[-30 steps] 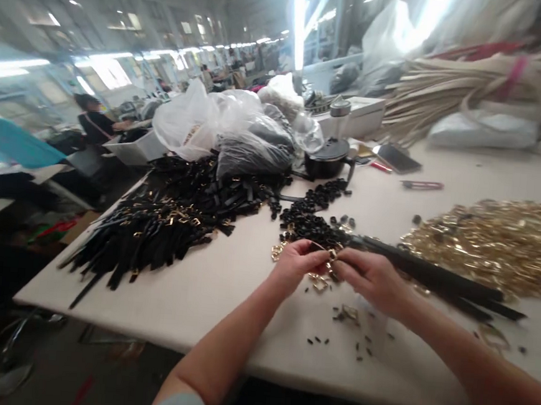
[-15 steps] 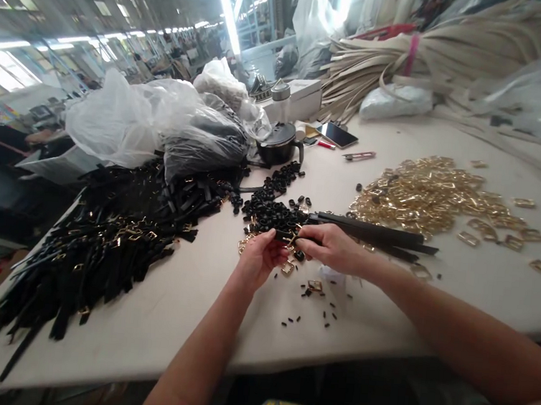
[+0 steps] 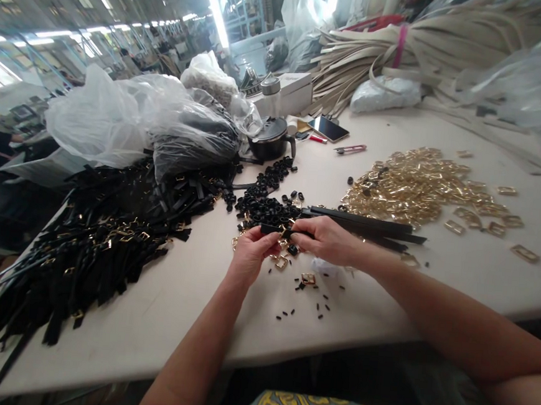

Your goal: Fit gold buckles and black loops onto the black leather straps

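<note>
Between my two hands is a black strap with a gold buckle on it. My left hand pinches the strap on the left of the buckle, thumb on top. On the other side, my right hand grips the strap with thumb and forefinger close to the buckle. Just beyond my hands lies a heap of small black loops. Several black straps lie behind my right hand. Nearer me, a loose gold buckle sits among tiny black bits.
A pile of gold buckles spreads to the right. Black straps with buckles are heaped at the left, below plastic bags. Farther back are a black lidded pot, a phone, thread snips and beige straps.
More of the strap now shows out to the left of the buckle, above my left thumb. The whole view has shifted a little, so things on the table appear farther left.
</note>
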Motion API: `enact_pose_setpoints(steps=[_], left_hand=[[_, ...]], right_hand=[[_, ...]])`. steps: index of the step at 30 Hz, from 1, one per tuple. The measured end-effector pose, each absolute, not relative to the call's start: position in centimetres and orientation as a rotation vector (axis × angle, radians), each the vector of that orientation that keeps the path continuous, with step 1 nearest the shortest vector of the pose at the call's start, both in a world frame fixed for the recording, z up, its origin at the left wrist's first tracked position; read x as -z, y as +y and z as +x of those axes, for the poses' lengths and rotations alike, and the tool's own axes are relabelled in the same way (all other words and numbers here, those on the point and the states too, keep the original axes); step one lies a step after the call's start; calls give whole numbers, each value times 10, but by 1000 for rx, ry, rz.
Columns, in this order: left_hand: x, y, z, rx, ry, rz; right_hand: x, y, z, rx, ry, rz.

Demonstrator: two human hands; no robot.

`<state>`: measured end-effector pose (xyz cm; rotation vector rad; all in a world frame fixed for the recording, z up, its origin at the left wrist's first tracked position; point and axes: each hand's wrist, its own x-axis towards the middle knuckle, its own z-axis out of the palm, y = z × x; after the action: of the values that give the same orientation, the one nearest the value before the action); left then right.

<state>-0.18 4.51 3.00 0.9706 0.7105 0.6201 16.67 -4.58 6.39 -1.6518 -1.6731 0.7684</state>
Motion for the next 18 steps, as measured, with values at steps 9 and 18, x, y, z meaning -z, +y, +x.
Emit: enact_pose_setpoints(steps=[9,18], left_hand=[[-23,39,2,-547,751,1034],[-27,44,2,-580,751,897]], right_hand=[[-57,-44,162,-600,-1804,-1672],[-65,-45,164,-565,-1805,-1642]])
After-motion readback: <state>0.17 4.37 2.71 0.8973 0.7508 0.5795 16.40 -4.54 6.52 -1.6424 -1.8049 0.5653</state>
